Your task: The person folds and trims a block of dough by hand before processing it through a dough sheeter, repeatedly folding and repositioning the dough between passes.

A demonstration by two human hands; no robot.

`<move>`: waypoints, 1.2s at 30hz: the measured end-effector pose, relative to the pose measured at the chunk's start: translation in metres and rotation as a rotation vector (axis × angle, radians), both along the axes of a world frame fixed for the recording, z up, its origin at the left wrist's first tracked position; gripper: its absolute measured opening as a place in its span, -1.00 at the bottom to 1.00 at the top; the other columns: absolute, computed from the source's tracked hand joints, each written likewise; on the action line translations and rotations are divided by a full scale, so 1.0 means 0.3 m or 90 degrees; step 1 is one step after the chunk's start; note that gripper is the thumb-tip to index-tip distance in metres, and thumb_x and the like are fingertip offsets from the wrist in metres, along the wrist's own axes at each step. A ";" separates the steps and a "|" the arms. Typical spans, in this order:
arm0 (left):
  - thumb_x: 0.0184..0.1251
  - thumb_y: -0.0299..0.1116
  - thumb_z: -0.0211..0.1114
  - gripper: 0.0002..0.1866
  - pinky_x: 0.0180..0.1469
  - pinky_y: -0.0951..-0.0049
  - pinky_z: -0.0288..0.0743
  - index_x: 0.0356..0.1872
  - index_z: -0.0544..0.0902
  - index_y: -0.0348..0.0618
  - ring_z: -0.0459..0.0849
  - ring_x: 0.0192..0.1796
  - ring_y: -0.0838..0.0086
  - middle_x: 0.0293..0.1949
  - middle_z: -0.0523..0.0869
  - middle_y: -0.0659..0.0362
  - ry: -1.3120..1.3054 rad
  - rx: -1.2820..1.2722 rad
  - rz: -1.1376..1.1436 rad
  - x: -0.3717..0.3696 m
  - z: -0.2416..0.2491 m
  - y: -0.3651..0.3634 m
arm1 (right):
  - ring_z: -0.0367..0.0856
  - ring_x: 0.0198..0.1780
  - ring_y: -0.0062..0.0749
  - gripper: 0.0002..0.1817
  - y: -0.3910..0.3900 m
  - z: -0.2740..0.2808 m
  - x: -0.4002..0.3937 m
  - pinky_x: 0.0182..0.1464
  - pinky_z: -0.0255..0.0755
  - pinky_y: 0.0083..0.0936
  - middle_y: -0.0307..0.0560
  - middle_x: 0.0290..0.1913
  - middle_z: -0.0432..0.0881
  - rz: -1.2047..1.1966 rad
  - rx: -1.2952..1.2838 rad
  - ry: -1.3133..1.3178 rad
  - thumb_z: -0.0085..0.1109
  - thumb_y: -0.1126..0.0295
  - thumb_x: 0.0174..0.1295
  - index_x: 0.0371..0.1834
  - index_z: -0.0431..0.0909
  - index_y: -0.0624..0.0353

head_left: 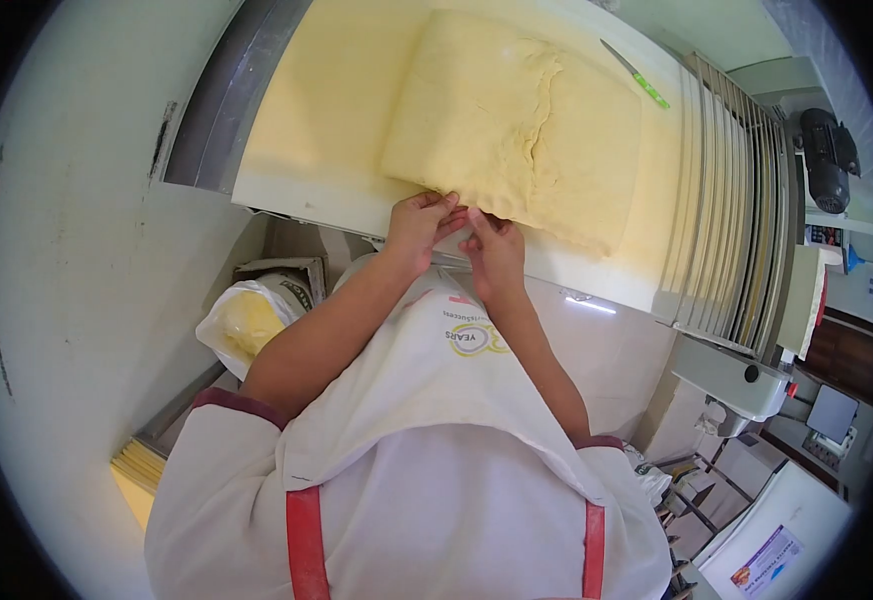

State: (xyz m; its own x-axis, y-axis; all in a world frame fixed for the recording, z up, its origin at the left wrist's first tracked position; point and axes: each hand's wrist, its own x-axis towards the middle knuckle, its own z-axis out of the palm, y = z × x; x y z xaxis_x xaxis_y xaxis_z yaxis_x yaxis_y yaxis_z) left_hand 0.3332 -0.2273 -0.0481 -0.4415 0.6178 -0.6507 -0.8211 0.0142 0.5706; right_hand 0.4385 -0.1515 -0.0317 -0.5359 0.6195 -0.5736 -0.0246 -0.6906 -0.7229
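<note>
A thick slab of pale yellow dough (pixel 467 105) lies folded on the white work surface (pixel 302 130), with a rough seam running down its top. At the slab's near edge, my left hand (pixel 419 228) pinches the dough between thumb and fingers. Just beside it, my right hand (pixel 497 250) grips the same edge, its fingers curled under and partly hidden. The two hands are close together, almost touching. Beyond the dough's far right corner rests a knife (pixel 639 77) with a green handle.
Slatted metal guards (pixel 732 200) border the surface on the right, with a dark motor (pixel 829 160) behind. Left of my arm stands an open bag (pixel 249 322) with yellowish contents. A wall (pixel 67 230) is on the left; a white box (pixel 772 535) sits low right.
</note>
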 end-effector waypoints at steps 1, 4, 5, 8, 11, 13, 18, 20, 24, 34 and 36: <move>0.31 -0.29 0.37 -0.71 0.11 0.39 0.59 -0.13 0.58 -0.30 0.68 -0.05 0.36 -0.15 0.70 0.08 -0.014 0.008 -0.021 -0.013 0.014 -0.008 | 0.48 -0.37 -0.62 -0.69 0.002 0.003 -0.008 -0.38 0.45 -0.56 -0.26 -0.16 0.60 -0.030 0.008 -0.002 0.32 0.47 0.21 0.00 0.49 0.13; 0.32 -0.32 0.36 -0.78 0.07 0.41 0.60 -0.20 0.60 -0.26 0.69 -0.11 0.40 -0.20 0.71 0.11 -0.073 -0.001 -0.034 -0.036 0.084 -0.019 | 0.46 -0.42 -0.63 -0.72 -0.003 0.015 -0.033 -0.37 0.45 -0.55 -0.27 -0.18 0.58 -0.085 0.025 -0.007 0.32 0.45 0.22 -0.03 0.49 0.12; 0.32 -0.31 0.36 -0.78 0.07 0.42 0.60 -0.20 0.60 -0.26 0.69 -0.11 0.40 -0.19 0.71 0.11 -0.045 0.002 0.000 -0.038 0.065 -0.014 | 0.43 -0.44 -0.64 -0.74 -0.009 0.019 -0.028 -0.36 0.44 -0.56 -0.30 -0.22 0.57 -0.083 0.027 -0.011 0.31 0.44 0.23 -0.05 0.49 0.11; 0.32 -0.29 0.37 -0.76 0.08 0.42 0.59 -0.20 0.60 -0.26 0.69 -0.11 0.40 -0.18 0.71 0.09 0.016 -0.005 0.061 -0.027 -0.007 -0.017 | 0.42 -0.44 -0.65 -0.77 -0.026 0.028 -0.023 -0.33 0.44 -0.58 -0.32 -0.25 0.56 -0.001 -0.011 -0.028 0.29 0.44 0.25 -0.07 0.49 0.10; 0.31 -0.28 0.38 -0.75 0.08 0.42 0.60 -0.21 0.60 -0.27 0.68 -0.10 0.40 -0.19 0.71 0.09 0.021 -0.011 0.033 -0.036 -0.012 -0.038 | 0.48 -0.33 -0.63 -0.74 -0.024 -0.019 -0.052 -0.31 0.46 -0.56 -0.26 -0.17 0.58 0.002 0.013 0.016 0.27 0.46 0.26 -0.02 0.49 0.14; 0.30 -0.31 0.39 -0.77 0.06 0.44 0.61 -0.23 0.59 -0.26 0.69 -0.13 0.40 -0.21 0.71 0.09 -0.016 0.009 0.007 -0.052 0.012 -0.048 | 0.51 -0.30 -0.61 -0.73 -0.031 -0.012 -0.071 -0.32 0.48 -0.55 -0.23 -0.14 0.60 -0.035 0.023 0.029 0.27 0.46 0.26 -0.01 0.49 0.17; 0.31 -0.31 0.37 -0.78 0.04 0.44 0.62 -0.21 0.59 -0.24 0.69 -0.13 0.42 -0.21 0.70 0.09 -0.010 0.021 0.071 -0.068 0.020 -0.050 | 0.53 -0.32 -0.59 -0.78 -0.059 0.031 -0.078 -0.32 0.51 -0.54 -0.23 -0.15 0.60 -0.059 0.014 0.009 0.26 0.45 0.27 -0.05 0.51 0.17; 0.31 -0.28 0.38 -0.74 0.06 0.41 0.61 -0.18 0.59 -0.25 0.68 -0.10 0.40 -0.20 0.70 0.09 0.028 0.004 0.077 -0.071 -0.011 -0.051 | 0.52 -0.33 -0.60 -0.77 -0.057 0.017 -0.079 -0.30 0.52 -0.54 -0.24 -0.17 0.60 0.014 -0.022 -0.004 0.26 0.45 0.27 -0.05 0.50 0.16; 0.29 -0.25 0.40 -0.71 0.04 0.40 0.61 -0.17 0.59 -0.26 0.69 -0.13 0.38 -0.21 0.70 0.09 0.005 0.001 0.030 -0.087 0.023 -0.078 | 0.46 -0.43 -0.63 -0.75 -0.048 -0.014 -0.116 -0.27 0.53 -0.53 -0.24 -0.17 0.60 -0.039 -0.024 0.040 0.28 0.42 0.27 -0.04 0.48 0.16; 0.31 -0.23 0.39 -0.68 -0.01 0.43 0.63 -0.15 0.61 -0.30 0.70 -0.15 0.39 -0.19 0.70 0.03 0.089 -0.038 0.043 -0.130 0.000 -0.097 | 0.38 -0.51 -0.66 -0.80 -0.094 0.003 -0.149 -0.29 0.52 -0.55 -0.32 -0.29 0.53 0.015 -0.079 0.013 0.27 0.42 0.28 -0.10 0.50 0.13; 0.32 -0.23 0.37 -0.70 -0.05 0.46 0.63 -0.16 0.62 -0.29 0.70 -0.20 0.42 -0.22 0.70 0.04 0.047 -0.048 -0.015 -0.148 0.035 -0.118 | 0.36 -0.54 -0.66 -0.81 -0.079 -0.017 -0.167 -0.30 0.53 -0.53 -0.32 -0.30 0.52 -0.048 -0.078 0.015 0.28 0.42 0.28 -0.10 0.50 0.13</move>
State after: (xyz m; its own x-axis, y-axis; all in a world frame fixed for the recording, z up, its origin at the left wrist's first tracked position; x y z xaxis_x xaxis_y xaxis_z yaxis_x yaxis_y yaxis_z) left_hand 0.2889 -0.2626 -0.0376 -0.4756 0.5790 -0.6623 -0.7757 0.0790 0.6261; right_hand 0.3883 -0.1752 -0.0370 -0.5040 0.5853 -0.6351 -0.0958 -0.7687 -0.6324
